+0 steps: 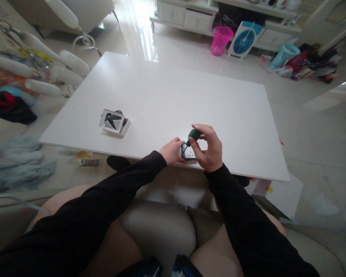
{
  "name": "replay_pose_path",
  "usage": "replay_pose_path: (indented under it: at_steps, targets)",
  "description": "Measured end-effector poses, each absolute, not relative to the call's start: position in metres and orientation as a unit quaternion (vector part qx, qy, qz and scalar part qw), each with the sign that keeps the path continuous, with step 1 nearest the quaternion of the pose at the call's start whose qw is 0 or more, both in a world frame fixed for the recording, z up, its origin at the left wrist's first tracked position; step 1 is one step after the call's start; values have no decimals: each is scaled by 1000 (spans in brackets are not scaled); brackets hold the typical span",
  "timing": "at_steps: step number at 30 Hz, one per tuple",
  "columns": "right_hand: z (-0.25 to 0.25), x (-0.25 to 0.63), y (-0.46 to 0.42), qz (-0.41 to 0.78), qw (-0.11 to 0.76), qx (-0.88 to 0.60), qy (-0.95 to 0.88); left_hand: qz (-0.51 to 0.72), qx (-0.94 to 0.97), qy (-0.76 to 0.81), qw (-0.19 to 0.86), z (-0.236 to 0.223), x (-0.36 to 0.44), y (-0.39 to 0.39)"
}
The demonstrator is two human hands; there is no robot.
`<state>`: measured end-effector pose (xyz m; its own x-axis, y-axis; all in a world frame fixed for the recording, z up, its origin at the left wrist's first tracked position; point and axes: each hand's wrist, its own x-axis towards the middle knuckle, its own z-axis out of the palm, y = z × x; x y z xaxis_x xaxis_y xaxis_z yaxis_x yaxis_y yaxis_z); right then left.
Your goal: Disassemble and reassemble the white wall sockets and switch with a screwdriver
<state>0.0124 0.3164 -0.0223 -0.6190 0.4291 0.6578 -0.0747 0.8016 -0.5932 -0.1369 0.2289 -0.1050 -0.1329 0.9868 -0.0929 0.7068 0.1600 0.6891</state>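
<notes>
1. Head camera: white socket (190,153) between both grips, on the near edge of the desk (161,84).
2. Left grip (172,152) pinches its left side; right grip (210,149) holds a green screwdriver (194,134), slanting down.
3. Best, I judge: brace the socket, straighten the screwdriver, press evenly.

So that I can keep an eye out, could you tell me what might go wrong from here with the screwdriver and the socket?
The green-handled screwdriver is held at a slant, so its tip could slip and scratch the white socket plate with the dark edge.

The left hand steadies the plate close to the shaft, so a slip might jab its fingers.

The plate sits near the front edge of the white table and could be nudged off.
</notes>
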Motion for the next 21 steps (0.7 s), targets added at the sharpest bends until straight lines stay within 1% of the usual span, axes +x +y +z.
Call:
replay_pose_path:
  at_steps: [4,10,16,21]
  targets:
    - [-19,10,318,253,446,-105,-852,243,601,712,270,-106,-137,229]
    - [-19,9,318,325,434,-110,-833,234,598,713,283,-104,-137,228]
    - [-16,11,320,263,460,-145,-835,237,596,713,283,-103,-137,228]
    - [-14,10,318,335,438,-132,-824,230,593,715,290,-100,-137,228]
